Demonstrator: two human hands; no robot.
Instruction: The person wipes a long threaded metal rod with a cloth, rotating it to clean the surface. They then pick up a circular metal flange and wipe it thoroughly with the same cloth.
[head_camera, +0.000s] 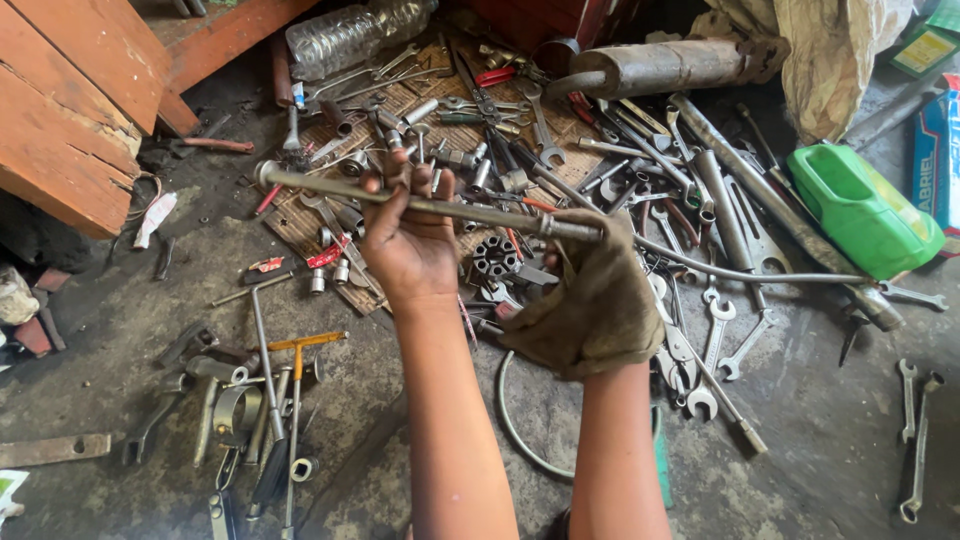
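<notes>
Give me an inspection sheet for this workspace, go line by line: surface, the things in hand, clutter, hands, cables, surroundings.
Surface: grimy concrete floor, with a woven mat under part of the tools.
Things in hand: long metal rod held level over the tools; a brown rag wraps it at one spot.
Clutter: spanners, sockets and other loose tools spread widely; a clear plastic bottle; a green plastic container.
Hands: left hand bare, gripping the rod; right hand covered by the rag, closed on the rod.
Cables: thin curved wire on the floor near the forearms.
Surroundings: wooden planks at upper left; metal cylinder at top.
</notes>
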